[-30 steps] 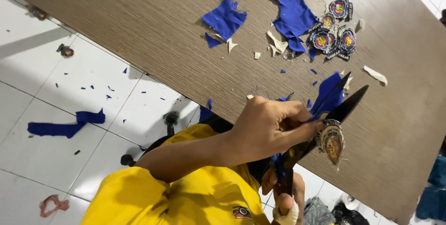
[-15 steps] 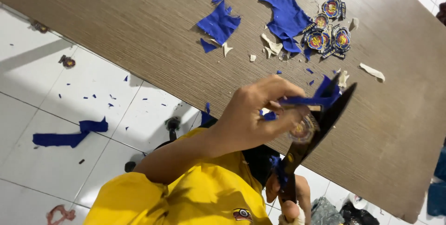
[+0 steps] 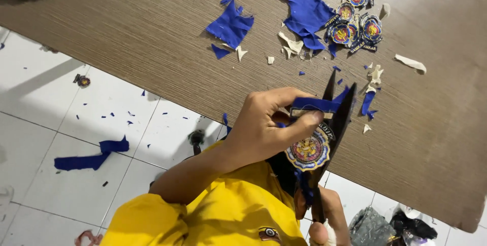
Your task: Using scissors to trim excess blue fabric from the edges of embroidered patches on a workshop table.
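Note:
My left hand pinches a round embroidered patch by its blue fabric edge, just above the table's near edge. My right hand, with a white wrap on the thumb, grips the handles of black scissors low in the view. The blades stand apart and point up, with the patch's blue trim between them. My yellow sleeve fills the lower middle.
On the brown wooden table lie several finished patches, large blue fabric scraps and pale backing bits. A blue strip and small snippets lie on the white tiled floor. Dark bags sit at lower right.
The scissor blades have opened around the blue trim. My left hand has turned the patch so its embroidered face shows.

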